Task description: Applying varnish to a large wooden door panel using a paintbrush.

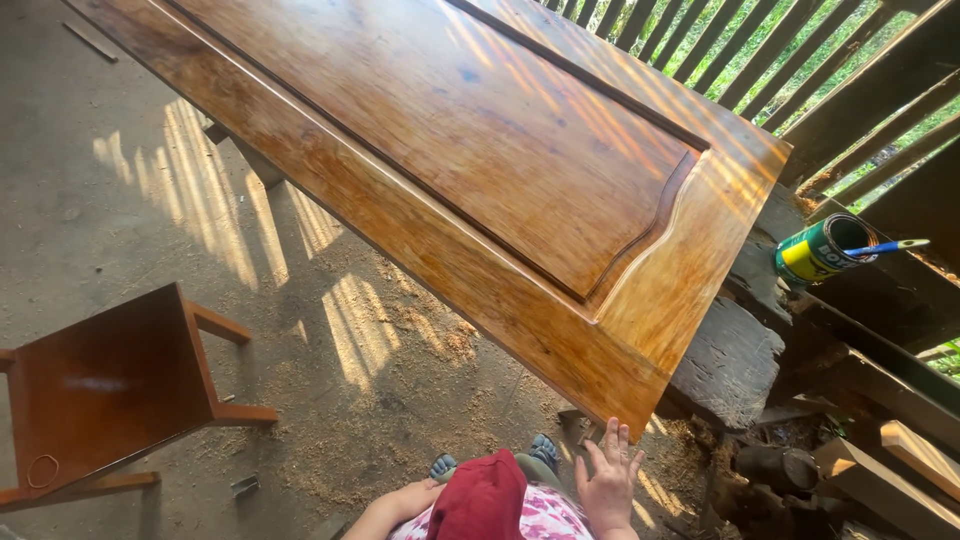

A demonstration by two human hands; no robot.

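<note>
1. The floor [120,190] is bare dirt with sawdust and stripes of sun. It lies open on the left side and in the middle, between the stool and the door.
2. The door [450,150] is a big varnished wooden panel. It lies flat and runs from the top left to the lower right. Its near corner ends just above the right hand, and its long left edge hangs over open floor. Its right edge comes near the slatted wall [760,50].
3. The block [730,365] is dark rough wood, under the right end of the door. Beside it the lower right is crowded with planks and scrap, so little room is there.
4. The stool [110,390] is red-brown and lies on its side at the lower left, well apart from the door.
5. The can [822,248] is green and yellow, tilted on a beam at the right, with a blue brush handle sticking out of it.
6. The right hand [608,478] is open wide, fingers spread, holding nothing, just below the door corner and not touching it.
7. The left hand [405,500] is mostly hidden behind a red cloth; I cannot tell if it is open.
</note>
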